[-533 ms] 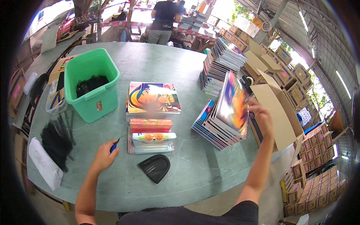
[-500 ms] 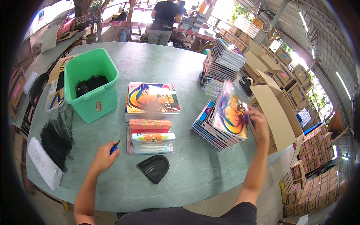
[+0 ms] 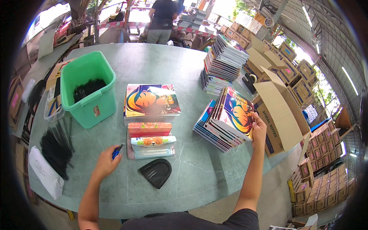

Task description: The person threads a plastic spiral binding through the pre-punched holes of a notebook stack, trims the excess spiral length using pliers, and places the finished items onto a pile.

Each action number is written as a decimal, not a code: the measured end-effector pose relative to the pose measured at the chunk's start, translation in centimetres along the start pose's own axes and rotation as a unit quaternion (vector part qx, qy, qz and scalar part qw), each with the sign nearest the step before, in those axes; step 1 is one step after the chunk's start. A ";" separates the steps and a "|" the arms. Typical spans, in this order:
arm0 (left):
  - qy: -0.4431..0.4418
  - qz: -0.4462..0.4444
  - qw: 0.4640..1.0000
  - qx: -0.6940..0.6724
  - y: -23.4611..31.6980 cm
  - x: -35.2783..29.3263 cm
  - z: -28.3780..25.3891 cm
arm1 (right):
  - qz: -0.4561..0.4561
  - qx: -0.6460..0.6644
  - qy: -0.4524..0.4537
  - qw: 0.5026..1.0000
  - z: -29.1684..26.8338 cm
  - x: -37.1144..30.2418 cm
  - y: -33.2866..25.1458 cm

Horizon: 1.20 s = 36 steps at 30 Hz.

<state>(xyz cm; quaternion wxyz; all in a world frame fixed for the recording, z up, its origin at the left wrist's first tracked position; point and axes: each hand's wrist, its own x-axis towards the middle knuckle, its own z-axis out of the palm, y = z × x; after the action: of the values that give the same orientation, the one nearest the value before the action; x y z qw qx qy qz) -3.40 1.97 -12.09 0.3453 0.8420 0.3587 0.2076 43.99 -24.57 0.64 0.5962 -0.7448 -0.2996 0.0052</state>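
My left hand (image 3: 108, 161) is closed around a small blue-handled hand tool with dark jaws (image 3: 117, 151), which looks like pliers or cutters. On the right, my right hand (image 3: 259, 127) grips the edge of a spiral notebook (image 3: 236, 115) with a colourful illustrated cover. This notebook lies on top of a tilted stack of notebooks (image 3: 214, 128). Mid-table sits a neat stack of matching notebooks (image 3: 151, 100). In front of it are a red pack (image 3: 150, 129) and a pale blue pack with an animal face (image 3: 153, 147). Nearer me rests a black rounded, ribbed object (image 3: 156, 173).
A green bin (image 3: 88, 111) holds black wire coils, with loose black coils (image 3: 57, 147) and a white packet (image 3: 45, 173) nearer. A tall notebook stack (image 3: 224, 63) and an open carton (image 3: 281, 119) flank the right edge. Another person (image 3: 161, 19) stands beyond the table.
The notebook in my right hand, raised and blurred before, has come down flat on the tilted stack. My left hand keeps its hold on the blue tool. The whole view has shifted slightly.
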 end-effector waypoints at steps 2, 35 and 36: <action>0.039 0.006 0.998 0.044 -0.7 -0.5 -0.2 | 0.001 -0.067 -0.004 0.998 1.6 0.1 -1.0; 0.286 0.068 0.934 0.204 -2.9 -1.1 0.9 | -0.382 -0.111 -0.320 0.860 29.5 -5.3 -9.6; 0.297 0.085 0.936 0.171 -1.2 0.2 0.2 | -0.411 -0.101 -0.279 0.862 29.1 -6.1 -10.5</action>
<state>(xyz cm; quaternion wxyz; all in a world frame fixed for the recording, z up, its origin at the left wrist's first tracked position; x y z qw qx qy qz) -3.72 2.64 -13.04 0.0550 0.8156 0.4017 0.4128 23.74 -0.39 -0.54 0.3573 -0.5780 -0.7310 -0.0630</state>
